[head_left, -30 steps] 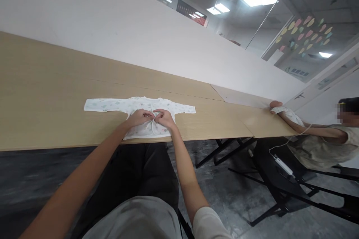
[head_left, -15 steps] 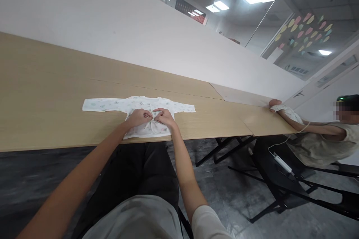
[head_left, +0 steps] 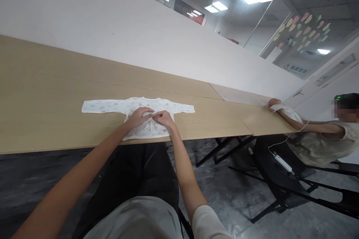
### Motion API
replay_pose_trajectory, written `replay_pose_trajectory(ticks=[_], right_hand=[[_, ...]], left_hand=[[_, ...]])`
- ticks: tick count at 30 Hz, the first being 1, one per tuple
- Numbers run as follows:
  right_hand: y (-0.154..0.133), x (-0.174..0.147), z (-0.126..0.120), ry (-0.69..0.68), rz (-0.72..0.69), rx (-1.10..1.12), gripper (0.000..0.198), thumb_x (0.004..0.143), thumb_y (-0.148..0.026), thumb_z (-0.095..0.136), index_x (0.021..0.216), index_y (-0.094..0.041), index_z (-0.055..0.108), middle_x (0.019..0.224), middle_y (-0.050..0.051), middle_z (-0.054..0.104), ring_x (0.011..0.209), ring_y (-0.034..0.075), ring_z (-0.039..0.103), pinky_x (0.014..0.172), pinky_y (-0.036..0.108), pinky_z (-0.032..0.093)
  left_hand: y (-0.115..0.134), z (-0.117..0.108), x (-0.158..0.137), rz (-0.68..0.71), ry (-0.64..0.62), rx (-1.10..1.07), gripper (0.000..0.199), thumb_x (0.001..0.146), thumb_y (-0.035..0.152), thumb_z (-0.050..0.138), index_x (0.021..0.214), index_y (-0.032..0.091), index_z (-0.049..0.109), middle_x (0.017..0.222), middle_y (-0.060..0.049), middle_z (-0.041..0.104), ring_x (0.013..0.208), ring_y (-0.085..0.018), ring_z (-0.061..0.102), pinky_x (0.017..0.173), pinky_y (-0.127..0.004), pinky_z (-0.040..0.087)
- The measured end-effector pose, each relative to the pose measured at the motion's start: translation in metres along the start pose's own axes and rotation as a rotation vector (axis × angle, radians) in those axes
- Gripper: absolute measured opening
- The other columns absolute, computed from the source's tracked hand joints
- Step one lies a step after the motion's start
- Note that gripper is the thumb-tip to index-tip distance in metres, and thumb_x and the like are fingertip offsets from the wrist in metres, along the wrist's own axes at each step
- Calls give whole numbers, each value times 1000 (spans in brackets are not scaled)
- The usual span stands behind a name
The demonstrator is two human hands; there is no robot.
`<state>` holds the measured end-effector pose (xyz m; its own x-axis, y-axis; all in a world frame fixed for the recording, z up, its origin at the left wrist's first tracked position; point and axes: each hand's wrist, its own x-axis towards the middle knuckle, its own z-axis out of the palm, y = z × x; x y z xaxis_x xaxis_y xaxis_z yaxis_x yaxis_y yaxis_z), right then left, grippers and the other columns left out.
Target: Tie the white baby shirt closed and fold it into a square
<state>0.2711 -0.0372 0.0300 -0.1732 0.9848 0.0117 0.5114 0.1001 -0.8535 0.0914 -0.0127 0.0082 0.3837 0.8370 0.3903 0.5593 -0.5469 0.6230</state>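
A small white baby shirt [head_left: 112, 106] with a faint print lies spread on the table, both sleeves stretched out sideways. My left hand [head_left: 139, 117] rests over the shirt's front, fingers bent and pinching the cloth near its middle opening. Right beside it, my right hand [head_left: 165, 118] has thumb and fingers closed on the same front edge. The two sets of fingertips nearly meet there. Whatever small fastening may lie between them is hidden by the fingers. The shirt's hem reaches close to the table's front edge.
A long light-wood table [head_left: 50, 82] runs along a white partition [head_left: 84, 11] topped with glass. At the right, a co-worker [head_left: 322, 138] sits with arms on a doll [head_left: 283, 109] in white cloth. A black folding chair [head_left: 269, 157] holds a white power strip [head_left: 284, 164].
My left fingers have stretched further over the front opening, and my right fingers have drawn closer together. The shirt stays in nearly the same place.
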Motion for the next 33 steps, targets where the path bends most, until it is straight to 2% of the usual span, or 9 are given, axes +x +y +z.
replay_pose_trajectory(ticks=[3,7,12,17,20,24,27,30,33], right_hand=[[-2,-4,0,7,-61,-156,14,78,-21,66,84,-16,78,64,-1,66,59,10,56,59,20,41],[-6,-16,2,10,-119,-404,22,80,-22,66,99,-19,77,75,1,71,69,15,62,68,23,45],[-5,-9,-15,-18,-119,-522,28,82,-25,68,108,-17,74,89,5,74,82,17,67,76,24,48],[11,37,-55,219,62,-628,33,89,-24,57,120,-16,65,118,10,70,107,20,65,88,27,47],[24,58,-70,212,129,-745,37,94,-33,51,125,-16,61,124,13,67,115,23,61,97,34,43],[29,65,-76,198,45,-910,34,95,-33,50,118,-14,65,118,16,69,112,24,62,104,37,36],[23,64,-83,82,8,-985,29,94,-31,54,111,-14,69,116,16,70,107,23,64,93,31,42],[11,67,-99,-6,20,-1077,31,96,-37,55,110,-13,69,116,17,69,104,25,65,84,29,45],[-9,75,-125,90,-25,-1188,38,102,-41,44,112,-11,66,111,19,69,100,26,65,82,32,46]], left_hand=[[-7,4,-3,1,-74,131,60,87,59,36,122,20,66,130,-10,64,122,-28,56,107,-42,39],[-11,3,-11,-45,-158,415,60,92,52,32,137,22,56,151,-11,46,139,-30,40,114,-49,27],[-9,-15,-7,-128,-267,541,66,92,54,35,147,20,43,157,-14,36,145,-29,30,116,-49,19],[-34,-52,10,-336,-42,648,53,92,40,39,133,9,52,143,-22,51,134,-32,44,110,-53,26],[-57,-71,14,-436,12,608,50,91,44,44,116,4,59,131,-26,59,121,-33,52,102,-52,34],[-74,-83,15,-408,63,567,39,83,43,57,97,8,63,111,-21,69,108,-30,58,100,-48,35],[-72,-92,18,-415,4,464,31,79,38,64,94,10,62,95,-13,72,93,-24,61,92,-40,39],[-60,-107,27,-433,-45,412,37,79,39,66,99,8,62,93,-11,72,87,-20,60,82,-31,41],[-38,-134,45,-481,-8,487,45,84,47,61,105,7,62,98,-13,71,92,-21,60,81,-29,40]])
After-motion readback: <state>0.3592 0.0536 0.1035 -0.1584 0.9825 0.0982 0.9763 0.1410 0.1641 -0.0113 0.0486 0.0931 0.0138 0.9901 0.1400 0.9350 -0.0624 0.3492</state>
